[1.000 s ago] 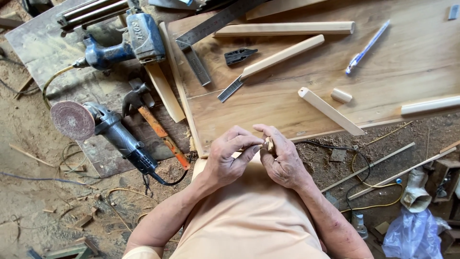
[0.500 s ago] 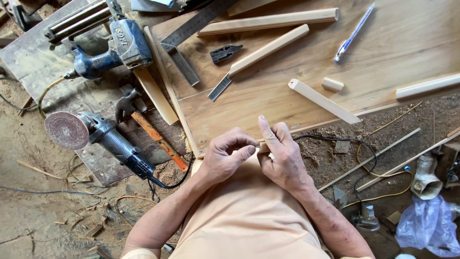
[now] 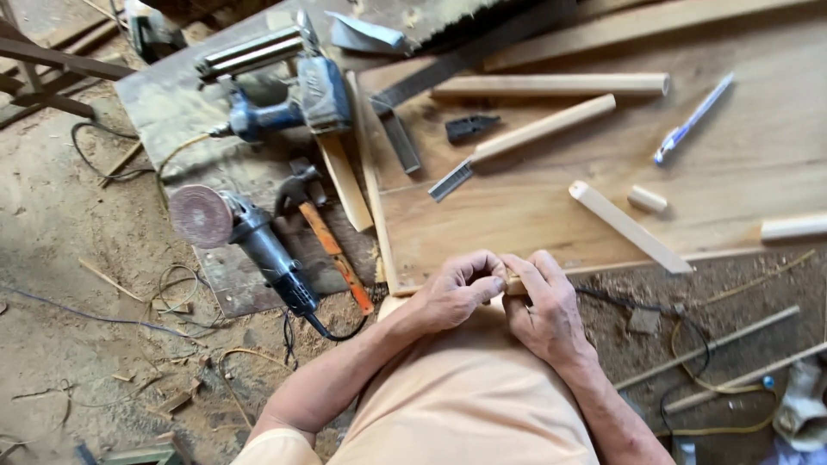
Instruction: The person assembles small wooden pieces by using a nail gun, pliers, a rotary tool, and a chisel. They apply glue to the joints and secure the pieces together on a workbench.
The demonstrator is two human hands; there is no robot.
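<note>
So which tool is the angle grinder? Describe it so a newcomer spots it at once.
Start at the grey sheet left of the wooden board. The angle grinder lies near its lower edge, beside the orange-handled hammer. Only it carries a round reddish sanding disc.

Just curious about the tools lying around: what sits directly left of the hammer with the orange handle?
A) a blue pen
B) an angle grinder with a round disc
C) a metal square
B: the angle grinder lies beside the hammer, disc toward the upper left.

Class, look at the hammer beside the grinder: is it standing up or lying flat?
Lying flat: the hammer rests full length on the metal sheet, beside the grinder.
</note>
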